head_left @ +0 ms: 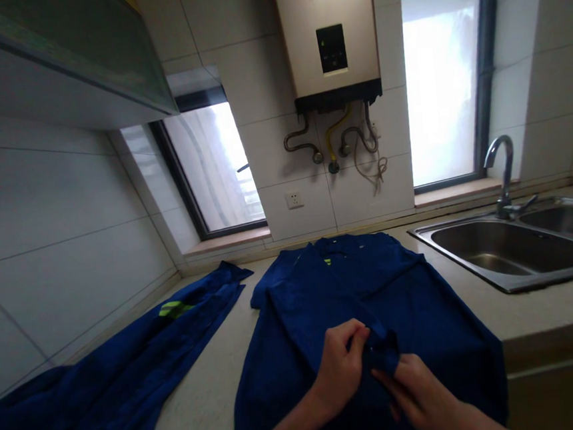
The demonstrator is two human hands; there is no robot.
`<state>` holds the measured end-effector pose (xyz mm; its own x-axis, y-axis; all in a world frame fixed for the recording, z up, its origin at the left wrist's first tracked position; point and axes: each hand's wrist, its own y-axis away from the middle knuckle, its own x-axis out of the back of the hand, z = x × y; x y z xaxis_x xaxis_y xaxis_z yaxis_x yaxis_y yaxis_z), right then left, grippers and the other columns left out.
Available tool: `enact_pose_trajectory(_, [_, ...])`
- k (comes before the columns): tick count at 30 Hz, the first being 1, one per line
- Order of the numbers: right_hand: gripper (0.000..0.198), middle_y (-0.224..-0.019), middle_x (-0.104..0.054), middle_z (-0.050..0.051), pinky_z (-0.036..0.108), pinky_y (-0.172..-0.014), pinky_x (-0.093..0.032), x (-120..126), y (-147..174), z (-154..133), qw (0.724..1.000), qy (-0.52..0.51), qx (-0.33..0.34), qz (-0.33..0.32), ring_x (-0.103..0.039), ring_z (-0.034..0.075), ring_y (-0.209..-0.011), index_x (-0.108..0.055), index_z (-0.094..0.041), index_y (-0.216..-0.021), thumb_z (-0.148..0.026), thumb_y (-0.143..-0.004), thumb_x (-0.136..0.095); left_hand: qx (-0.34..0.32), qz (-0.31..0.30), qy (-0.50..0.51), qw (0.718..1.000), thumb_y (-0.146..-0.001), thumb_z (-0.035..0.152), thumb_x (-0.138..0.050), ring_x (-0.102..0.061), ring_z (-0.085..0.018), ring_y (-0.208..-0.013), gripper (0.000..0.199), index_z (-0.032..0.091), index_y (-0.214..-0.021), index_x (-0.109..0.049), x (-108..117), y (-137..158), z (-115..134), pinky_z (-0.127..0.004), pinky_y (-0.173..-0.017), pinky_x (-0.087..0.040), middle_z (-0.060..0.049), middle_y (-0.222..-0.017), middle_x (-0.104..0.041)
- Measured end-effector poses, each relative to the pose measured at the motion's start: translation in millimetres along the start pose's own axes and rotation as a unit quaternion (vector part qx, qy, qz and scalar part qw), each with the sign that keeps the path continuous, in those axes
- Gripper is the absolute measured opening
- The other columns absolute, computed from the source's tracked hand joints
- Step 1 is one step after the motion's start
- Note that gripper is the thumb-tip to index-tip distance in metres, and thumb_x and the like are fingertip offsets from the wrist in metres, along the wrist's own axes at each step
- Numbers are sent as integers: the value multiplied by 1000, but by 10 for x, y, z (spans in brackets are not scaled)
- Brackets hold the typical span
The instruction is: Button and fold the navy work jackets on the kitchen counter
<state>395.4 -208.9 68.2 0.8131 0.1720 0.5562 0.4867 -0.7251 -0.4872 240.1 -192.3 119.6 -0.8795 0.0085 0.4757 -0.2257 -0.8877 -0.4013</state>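
A dark blue jacket (pixel 304 300) with small yellow-green marks near its collar lies spread on the countertop, its lower part hanging over the front edge. Over its middle front, my left hand (pixel 345 354) is closed, pinching a raised fold of the jacket's cloth between thumb and fingers. Just right of it, my right hand (pixel 414 384) grips the same bunched part of the front from below. The raised cloth partly hides the fingertips of this hand. Whether there is a button or a zip between the hands, I cannot make out.
Another blue garment (pixel 103 365) with a yellow-green stripe lies along the left of the counter (pixel 201 383). At the right is a steel double sink (pixel 473 279) with a faucet (pixel 504 176). A water heater (pixel 329 10) hangs on the tiled wall; a cabinet (pixel 62 60) juts out upper left.
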Motion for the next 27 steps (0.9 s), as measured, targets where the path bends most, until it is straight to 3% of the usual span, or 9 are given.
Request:
enact_pose_trajectory(7, [40, -63, -59, 8, 25, -61, -45, -79, -11, 66, 993, 81, 79, 42, -55, 14, -61, -63, -15, -81, -28, -94, -28, 66, 38, 49, 996, -87, 39, -42, -33, -8, -55, 38, 15, -58, -44, -20, 48, -56, -21, -52, -25, 4, -55, -36])
enact_pose_trajectory(12, [37, -67, -61, 10, 25, -59, -44, -54, -23, 43, 985, 67, 151, -55, -55, 16, -62, -67, -17, -82, -31, -90, -33, 164, 85, 148, 972, -81, 54, -46, -28, -8, -52, 44, 17, -58, -39, -65, -18, -235, -21, -49, -25, 6, -55, -30])
enact_pose_trajectory(14, [39, -69, -63, 10, 27, -65, -46, -64, -48, 39, 994, 18, 102, -43, -57, 17, -68, -67, -17, -75, -36, -90, -35, 168, 83, 154, 970, -81, 55, -45, -30, -8, -53, 44, 17, -59, -39, -40, -40, -231, -21, -49, -27, 6, -55, -31])
enact_pose_trajectory(16, [44, -62, -62, 7, 28, -69, -46, -77, -82, 44, 997, -75, -28, 0, -58, 17, -67, -64, -16, -68, -40, -91, -37, 126, 47, 134, 982, -84, 51, -43, -37, -9, -57, 41, 15, -64, -47, 10, -32, -163, -21, -55, -33, 4, -60, -39])
enact_pose_trajectory(18, [43, -59, -61, 4, 27, -65, -48, -67, -117, 50, 969, -193, -152, 37, -58, 16, -61, -64, -15, -72, -47, -89, -41, 61, -14, 104, 993, -85, 45, -46, -48, -11, -68, 33, 14, -81, -55, 67, 14, -77, -22, -65, -40, 1, -73, -51])
enact_pose_trajectory(20, [44, -67, -63, 4, 26, -62, -49, -11, -141, 45, 938, -269, -212, 55, -59, 16, -63, -66, -15, -82, -54, -84, -47, -12, -70, 42, 997, -81, 39, -56, -53, -15, -84, 31, 16, -101, -56, 137, 78, -38, -25, -77, -43, -3, -91, -57])
enact_pose_trajectory(24, [44, -81, -65, 6, 27, -72, -50, 235, -109, 51, 953, -249, -155, -75, -61, 17, -75, -68, -14, -88, -52, -85, -47, -81, -184, -167, 965, -82, 19, -53, -55, -15, -93, 33, 22, -115, -54, 564, 107, -225, -25, -85, -42, -3, -102, -59])
enact_pose_trajectory(25, [43, -82, -65, 6, 27, -71, -49, 310, -81, 82, 956, -232, -139, -109, -61, 16, -75, -68, -14, -90, -50, -86, -46, -79, -207, -239, 946, -83, 12, -47, -55, -14, -93, 34, 23, -114, -54, 791, 71, -314, -25, -85, -42, -3, -103, -59])
enact_pose_trajectory(27, [41, -86, -65, 7, 25, -66, -50, 459, -8, 205, 961, -204, -138, -122, -61, 16, -74, -68, -14, -94, -48, -87, -44, -44, -170, -421, 890, -76, 0, -42, -55, -16, -93, 45, 21, -114, -55, 1415, -43, -495, -28, -84, -42, -6, -104, -58])
